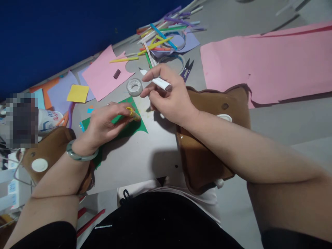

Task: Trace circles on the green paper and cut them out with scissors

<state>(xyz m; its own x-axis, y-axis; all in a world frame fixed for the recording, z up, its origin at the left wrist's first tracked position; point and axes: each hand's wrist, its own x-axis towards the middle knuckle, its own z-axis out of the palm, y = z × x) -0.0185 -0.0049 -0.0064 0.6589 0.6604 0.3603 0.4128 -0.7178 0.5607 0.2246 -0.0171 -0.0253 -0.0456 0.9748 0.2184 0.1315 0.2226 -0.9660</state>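
Our left hand (100,121) pinches a small yellow curled piece (135,116) over a green paper sheet (127,130), left of centre in the frame. Our right hand (173,98), fingers closed round a white marker (162,84), is near centre, dark tip bare. A short dark-brown cylinder (117,74), perhaps its cap, lies upper left on a pink paper sheet with curved cut-outs (100,77). Cutting looks partly done: the green edge is scooped too. No finished piece identifiable; how much remains, we cannot tell.
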